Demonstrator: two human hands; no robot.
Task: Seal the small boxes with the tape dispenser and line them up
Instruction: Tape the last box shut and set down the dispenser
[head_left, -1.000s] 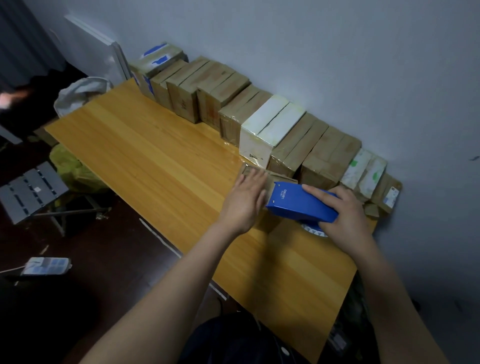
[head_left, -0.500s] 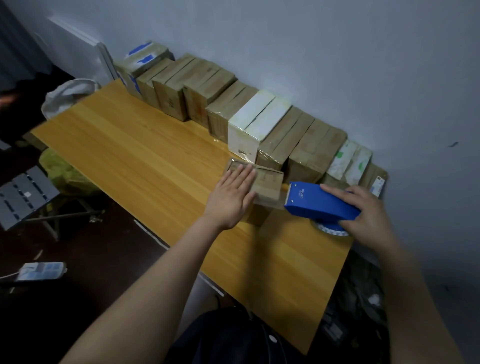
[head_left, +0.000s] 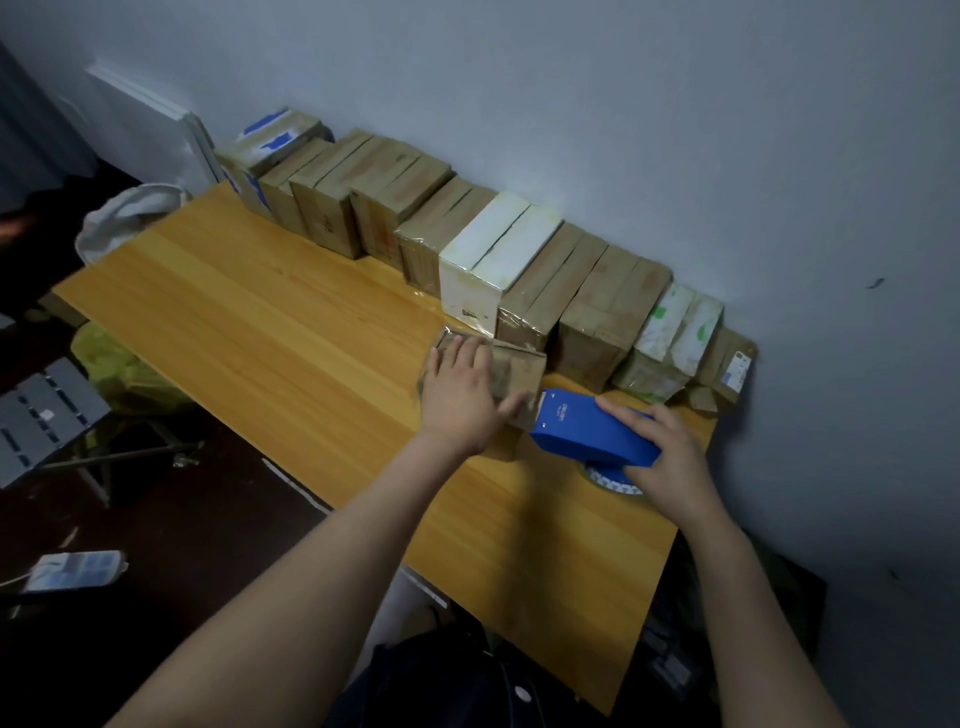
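Observation:
A small brown cardboard box (head_left: 519, 371) lies on the wooden table (head_left: 270, 322), just in front of the row of boxes (head_left: 540, 280) along the wall. My left hand (head_left: 462, 395) presses flat on its top, fingers spread and thumb at its near right corner. My right hand (head_left: 665, 452) grips the blue tape dispenser (head_left: 587, 434), whose toothed front edge touches the box's right end. The tape roll (head_left: 610, 480) shows under the dispenser. Most of the box's top is hidden by my left hand.
The row along the wall holds several brown boxes, a white one (head_left: 493, 265) and a green-printed one (head_left: 675, 332). A white bag (head_left: 124, 215) sits beyond the table's left end. A grey stool (head_left: 41, 410) and a power strip (head_left: 72, 569) are on the dark floor.
The dispenser was pulled off the box top to the right, then came back against the box's right end. My left hand stayed pressed on the box; the camera shifted slightly.

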